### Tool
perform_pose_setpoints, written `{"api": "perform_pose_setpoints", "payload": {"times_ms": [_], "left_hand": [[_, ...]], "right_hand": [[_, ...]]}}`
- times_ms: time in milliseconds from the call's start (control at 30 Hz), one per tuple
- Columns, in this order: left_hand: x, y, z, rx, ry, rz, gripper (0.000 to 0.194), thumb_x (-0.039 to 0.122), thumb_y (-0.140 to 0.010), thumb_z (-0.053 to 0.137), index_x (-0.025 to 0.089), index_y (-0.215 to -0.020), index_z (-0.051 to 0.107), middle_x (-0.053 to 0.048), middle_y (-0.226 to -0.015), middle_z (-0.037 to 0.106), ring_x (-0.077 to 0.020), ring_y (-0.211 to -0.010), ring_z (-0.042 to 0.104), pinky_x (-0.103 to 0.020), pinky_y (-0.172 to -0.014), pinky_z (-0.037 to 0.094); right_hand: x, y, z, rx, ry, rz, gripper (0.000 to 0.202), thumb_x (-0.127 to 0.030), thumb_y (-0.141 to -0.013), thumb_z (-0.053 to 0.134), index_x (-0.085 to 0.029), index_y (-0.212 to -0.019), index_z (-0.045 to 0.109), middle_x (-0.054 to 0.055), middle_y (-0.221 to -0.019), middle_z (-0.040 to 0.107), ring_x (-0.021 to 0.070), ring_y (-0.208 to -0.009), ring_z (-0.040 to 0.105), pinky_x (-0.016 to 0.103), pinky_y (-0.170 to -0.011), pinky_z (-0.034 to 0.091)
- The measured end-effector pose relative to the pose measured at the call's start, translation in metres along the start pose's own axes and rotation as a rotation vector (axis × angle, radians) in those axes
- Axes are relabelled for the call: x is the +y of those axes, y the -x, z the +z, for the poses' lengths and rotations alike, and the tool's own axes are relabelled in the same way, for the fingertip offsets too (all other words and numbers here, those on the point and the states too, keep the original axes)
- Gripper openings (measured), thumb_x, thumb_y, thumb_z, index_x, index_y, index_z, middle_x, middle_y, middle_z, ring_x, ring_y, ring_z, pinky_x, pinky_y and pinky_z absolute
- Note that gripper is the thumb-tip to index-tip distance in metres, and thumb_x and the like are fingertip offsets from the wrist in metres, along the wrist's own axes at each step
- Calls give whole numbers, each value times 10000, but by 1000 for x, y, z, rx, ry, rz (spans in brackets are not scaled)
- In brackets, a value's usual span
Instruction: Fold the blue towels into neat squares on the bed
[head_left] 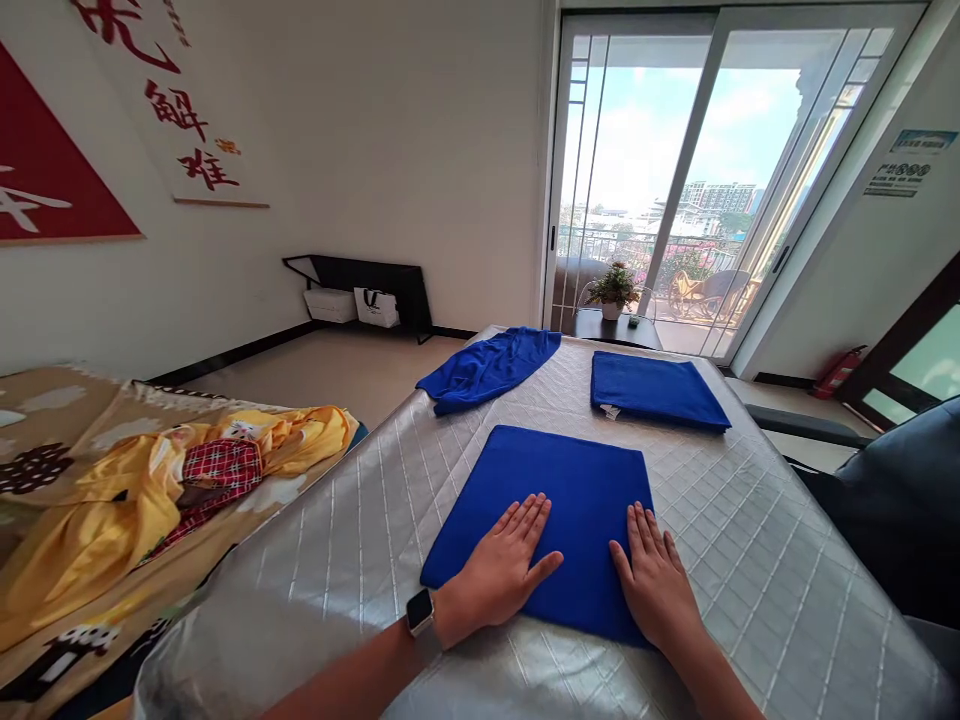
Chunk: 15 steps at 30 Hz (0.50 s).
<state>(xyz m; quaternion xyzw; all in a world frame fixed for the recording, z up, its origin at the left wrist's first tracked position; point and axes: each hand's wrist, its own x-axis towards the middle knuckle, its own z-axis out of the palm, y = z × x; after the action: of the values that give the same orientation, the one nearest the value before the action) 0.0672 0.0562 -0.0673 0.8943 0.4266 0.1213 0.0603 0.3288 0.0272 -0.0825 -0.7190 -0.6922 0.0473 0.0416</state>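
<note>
A blue cloth (559, 470), folded into a flat rectangle, lies in front of me on a silver quilted cover (375, 510). My left hand (506, 560) rests flat on its left part, fingers together and stretched out, thumb apart. On its right edge lies my right hand (656, 575), palm down with straight fingers. Neither hand grips anything. Beyond, to the right, sits a folded blue stack (656, 385) with a small white tag at its near corner. A crumpled blue cloth (495, 365) is spread at the far left edge of the cover.
To the left, yellow clothing (127, 490) with a red plaid piece lies on a patterned spread (67, 400). A potted plant (613, 290) stands on a small dark table (592, 325) by the sliding glass door. A black seat (900, 500) is close on the right.
</note>
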Motion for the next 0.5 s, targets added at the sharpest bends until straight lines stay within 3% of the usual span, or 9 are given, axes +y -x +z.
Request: {"api": "perform_pose_setpoints", "payload": {"times_ms": [100,200,500], "left_hand": [[-37,28,-2,55,-62,-126,722,581,-1040,320,254,-1603,7,-75,-1663,233,-245,-1516,281,-440,-1238,272],[-60,49,-2,103,-102,-208,719,556,-1046,330,265,-1593,-35,-84,-1658,251,-250,-1503,315,-467,-1217,317],[-62,56,4,180,-125,-205,722,582,-1036,321,243,-1608,39,-79,-1653,287,-252,-1495,335,-452,-1211,332]], "right_hand": [[1,0,2,6,8,-4,698,-495,-1021,184,-105,-1600,170,61,-1680,118,206,-1550,97,448,-1265,98],[3,0,6,25,13,-12,703,-498,-1017,187,-102,-1598,192,66,-1680,131,207,-1549,108,449,-1265,102],[8,-1,17,72,11,-32,717,-507,-1015,153,-86,-1591,231,91,-1673,182,218,-1546,135,463,-1261,130]]}}
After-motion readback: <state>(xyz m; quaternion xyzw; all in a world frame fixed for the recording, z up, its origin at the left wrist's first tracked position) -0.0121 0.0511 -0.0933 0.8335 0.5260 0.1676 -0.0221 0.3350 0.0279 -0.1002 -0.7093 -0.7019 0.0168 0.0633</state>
